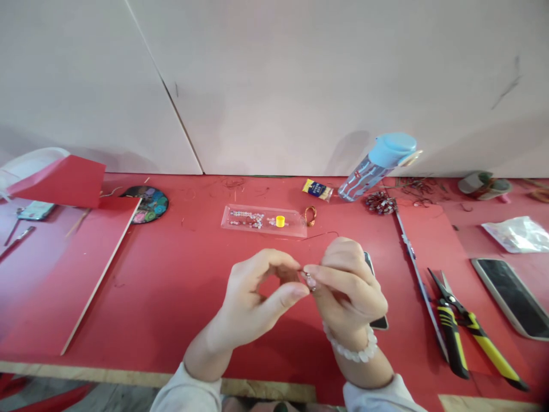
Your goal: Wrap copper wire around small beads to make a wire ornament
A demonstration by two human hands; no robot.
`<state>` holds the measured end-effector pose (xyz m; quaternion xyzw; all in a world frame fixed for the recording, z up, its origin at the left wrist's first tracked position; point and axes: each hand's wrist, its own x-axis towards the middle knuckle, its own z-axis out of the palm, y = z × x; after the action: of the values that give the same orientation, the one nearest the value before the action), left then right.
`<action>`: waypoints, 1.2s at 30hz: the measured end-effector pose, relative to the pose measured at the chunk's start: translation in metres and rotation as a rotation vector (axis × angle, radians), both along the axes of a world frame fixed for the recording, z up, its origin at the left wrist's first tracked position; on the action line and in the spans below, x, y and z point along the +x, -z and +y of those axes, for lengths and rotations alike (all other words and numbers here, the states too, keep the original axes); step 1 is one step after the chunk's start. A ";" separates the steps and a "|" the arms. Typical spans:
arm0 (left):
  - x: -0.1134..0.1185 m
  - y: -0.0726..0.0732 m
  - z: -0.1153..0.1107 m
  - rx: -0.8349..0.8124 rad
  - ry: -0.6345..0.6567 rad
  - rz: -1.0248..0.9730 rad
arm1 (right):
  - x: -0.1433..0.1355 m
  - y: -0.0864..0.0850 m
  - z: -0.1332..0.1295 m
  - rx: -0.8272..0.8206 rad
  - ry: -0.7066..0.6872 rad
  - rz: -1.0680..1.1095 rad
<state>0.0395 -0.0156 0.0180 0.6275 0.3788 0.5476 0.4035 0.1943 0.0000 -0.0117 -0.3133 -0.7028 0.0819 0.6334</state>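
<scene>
Above the red table, my two hands meet at a small string of beads with pinkish and metallic-looking beads. My left hand pinches its left end between thumb and fingers. From the other side, my right hand grips the beads with thumb and forefinger, the other fingers curled. A white beaded bracelet circles my right wrist. Beyond my hands lies a clear plastic tray with many small beads and a yellow cap. Beside it rests a coiled brown cord.
A blue bottle and a yellow-blue packet stand near the white wall. Black-yellow shears, a phone and a plastic bag lie right. A dark phone is partly behind my right hand. A board lies left.
</scene>
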 end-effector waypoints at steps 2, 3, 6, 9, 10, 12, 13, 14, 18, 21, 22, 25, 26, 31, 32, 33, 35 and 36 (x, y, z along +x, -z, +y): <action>0.001 -0.003 -0.002 -0.083 0.021 -0.062 | 0.002 -0.001 0.000 -0.024 -0.031 -0.011; 0.001 -0.004 -0.002 -0.102 0.030 -0.094 | 0.003 -0.002 0.000 -0.053 -0.066 0.001; 0.001 -0.004 -0.004 -0.076 0.026 -0.122 | 0.006 -0.005 0.000 -0.189 -0.214 0.073; 0.000 -0.002 -0.004 0.011 0.000 -0.076 | 0.009 -0.008 0.002 -0.324 -0.373 0.116; 0.000 -0.002 -0.005 0.028 -0.008 -0.061 | 0.010 -0.009 0.003 -0.353 -0.424 0.121; 0.000 -0.001 -0.004 0.048 -0.019 -0.040 | 0.013 -0.009 0.004 -0.381 -0.497 0.133; 0.000 -0.001 -0.004 0.054 -0.021 -0.030 | 0.014 -0.009 0.005 -0.392 -0.514 0.141; 0.000 0.000 -0.003 0.065 -0.015 -0.020 | 0.015 -0.009 0.005 -0.412 -0.521 0.152; 0.001 0.001 0.001 0.142 0.049 0.002 | 0.017 -0.007 0.004 -0.576 -0.530 0.214; 0.002 0.002 0.003 0.155 0.039 0.001 | 0.015 -0.008 0.001 -0.655 -0.536 0.287; 0.002 0.002 0.002 0.148 0.034 0.000 | 0.014 -0.009 0.000 -0.672 -0.535 0.308; 0.003 0.001 0.000 0.150 0.013 0.005 | 0.011 -0.011 -0.002 -0.717 -0.522 0.347; 0.003 0.001 -0.001 0.165 0.003 0.012 | 0.011 -0.012 -0.003 -0.731 -0.512 0.356; 0.004 0.002 -0.003 0.214 -0.053 0.077 | 0.009 -0.012 -0.005 -0.746 -0.439 0.360; 0.004 0.002 -0.004 0.215 -0.059 0.082 | 0.008 -0.011 -0.006 -0.715 -0.415 0.345; 0.005 0.003 -0.004 0.217 -0.066 0.083 | 0.007 -0.010 -0.007 -0.666 -0.384 0.326; 0.005 0.004 -0.004 0.213 -0.087 0.082 | 0.003 -0.007 -0.008 -0.541 -0.301 0.281; 0.005 0.004 -0.004 0.208 -0.099 0.085 | 0.002 -0.005 -0.009 -0.478 -0.255 0.257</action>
<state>0.0449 -0.0194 0.0139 0.6693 0.3671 0.5761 0.2922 0.1960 -0.0090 -0.0063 -0.3498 -0.6115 0.3627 0.6100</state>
